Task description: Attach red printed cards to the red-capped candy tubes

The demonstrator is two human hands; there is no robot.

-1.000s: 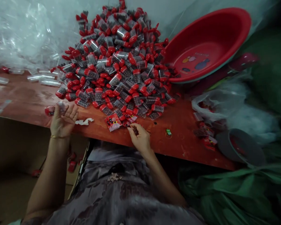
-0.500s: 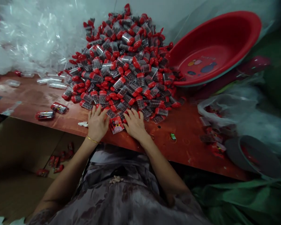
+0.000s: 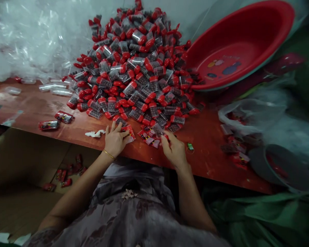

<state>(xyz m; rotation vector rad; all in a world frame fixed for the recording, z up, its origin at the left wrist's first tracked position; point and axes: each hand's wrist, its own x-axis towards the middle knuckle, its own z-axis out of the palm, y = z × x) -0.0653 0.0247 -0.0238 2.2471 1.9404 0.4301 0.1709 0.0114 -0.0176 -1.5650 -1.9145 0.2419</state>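
My left hand point(image 3: 115, 141) lies at the table's front edge with fingers spread, its thumb side touching a red printed card point(image 3: 129, 133). My right hand point(image 3: 174, 150) is closed in a pinch on the red end of a small clear tube point(image 3: 158, 129). Beneath that tube, several red printed cards point(image 3: 148, 138) lie loosely overlapped. Just beyond both hands rises a large heap of clear tubes with red caps point(image 3: 134, 82), dark pieces inside them. A crumpled white scrap point(image 3: 94, 133) sits left of my left hand.
A red basin point(image 3: 237, 44) leans tilted at the heap's right. Clear plastic bags point(image 3: 41, 37) pile up at the back left. Two wrapped red packs point(image 3: 48, 125) lie at left, above an open carton point(image 3: 28, 164) holding several more. A grey bowl point(image 3: 270, 168) stands right.
My right hand has moved right, away from the heap's edge, and now holds a tube. More printed cards show between my hands. My left hand has shifted slightly right.
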